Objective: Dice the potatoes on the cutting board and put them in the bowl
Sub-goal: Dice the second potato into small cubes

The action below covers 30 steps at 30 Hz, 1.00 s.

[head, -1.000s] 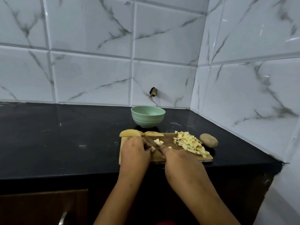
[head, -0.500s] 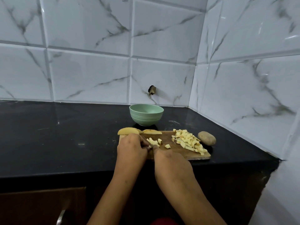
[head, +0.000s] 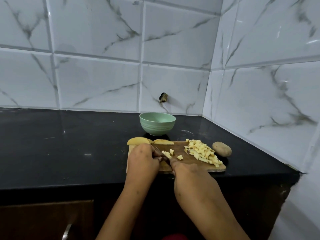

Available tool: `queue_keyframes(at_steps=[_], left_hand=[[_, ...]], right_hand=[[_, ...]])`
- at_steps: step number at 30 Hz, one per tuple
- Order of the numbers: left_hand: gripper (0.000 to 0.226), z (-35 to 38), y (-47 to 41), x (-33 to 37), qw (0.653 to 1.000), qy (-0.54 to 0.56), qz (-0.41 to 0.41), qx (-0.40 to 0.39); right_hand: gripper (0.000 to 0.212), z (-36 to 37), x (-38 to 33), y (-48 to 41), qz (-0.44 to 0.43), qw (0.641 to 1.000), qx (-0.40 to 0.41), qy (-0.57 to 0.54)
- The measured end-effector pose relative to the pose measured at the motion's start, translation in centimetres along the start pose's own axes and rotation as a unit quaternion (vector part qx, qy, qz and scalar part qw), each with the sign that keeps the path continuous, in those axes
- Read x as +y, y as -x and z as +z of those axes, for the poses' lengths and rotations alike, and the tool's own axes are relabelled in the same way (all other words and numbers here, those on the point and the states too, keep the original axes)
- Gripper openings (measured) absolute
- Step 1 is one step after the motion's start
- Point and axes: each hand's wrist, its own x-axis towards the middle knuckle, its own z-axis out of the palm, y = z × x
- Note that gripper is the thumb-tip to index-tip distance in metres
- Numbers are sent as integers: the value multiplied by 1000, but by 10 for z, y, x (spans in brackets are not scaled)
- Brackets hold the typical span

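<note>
Left hand: centre of frame, on the cutting board. Fingers curled beside the blade; whether they gripped anything could not be told.
Right hand: just right of it, wrapped round the knife.
Diced potato: piled right on the board, with a few cubes by the blade.
Wedges: board's far edge.
Whole potato: on the counter, right of the board.
Bowl: green, above the board in frame.
</note>
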Motion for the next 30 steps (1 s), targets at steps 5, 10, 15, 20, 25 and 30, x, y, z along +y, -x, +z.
queue_keyframes(at_steps=[5,10,15,20,25,30], left_hand=[[8,2,-2,0,1000,-3,-11,9],[11,1,2,1,1000,-13,4,19],[13,2,-4,2,997,-78,-16,20],[14,2,-18,8,994,-100,-11,-41],[5,9,-26,17,994,-80,-3,-72],[14,16,-34,19,994,-6,2,-111]], right_hand=[[50,7,-7,-12,2,999,-33,4],[45,15,3,-24,0,1000,5,-16],[37,12,30,-30,9,991,-6,-131],[34,1,62,-33,54,957,-44,-282],[28,-21,80,-30,142,903,-109,-390],[29,-29,94,-32,175,906,-97,-373]])
